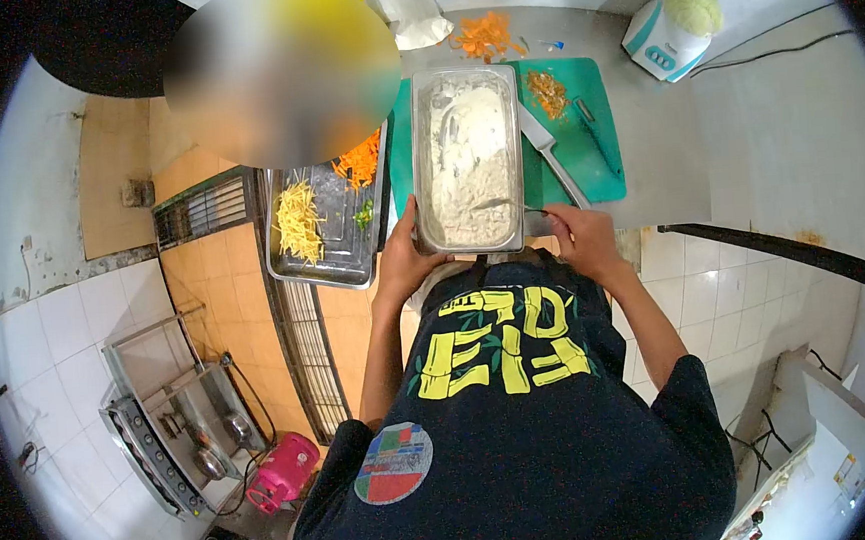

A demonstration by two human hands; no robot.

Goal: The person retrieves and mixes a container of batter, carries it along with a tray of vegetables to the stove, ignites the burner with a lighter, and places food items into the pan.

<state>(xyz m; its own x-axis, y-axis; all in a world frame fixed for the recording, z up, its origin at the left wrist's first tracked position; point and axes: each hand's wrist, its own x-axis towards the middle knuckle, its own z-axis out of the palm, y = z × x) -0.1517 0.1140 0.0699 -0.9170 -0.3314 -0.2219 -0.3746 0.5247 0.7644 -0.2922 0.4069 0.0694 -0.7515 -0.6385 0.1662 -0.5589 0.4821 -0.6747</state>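
Note:
A rectangular metal pan [518, 154] filled with a pale, creamy mixture [469, 182] lies over the left part of a green cutting board [595, 83]. My left hand [409, 257] grips the pan's near left corner. At the near right corner, my right hand [585, 241] pinches a thin dark handle that reaches to the pan's edge; its other end cannot be made out. A large knife [551, 154] rests on the board right of the pan, beside a green-handled peeler [593, 128] and a small heap of chopped brown bits [547, 93].
Left of the pan, a metal tray [337, 272] holds yellow strips, orange shreds and green pieces. Orange peelings [486, 35] lie behind the board. A white-and-teal appliance [665, 43] with a cabbage on top stands back right. A pink gas cylinder [284, 471] and stove [155, 455] are lower left.

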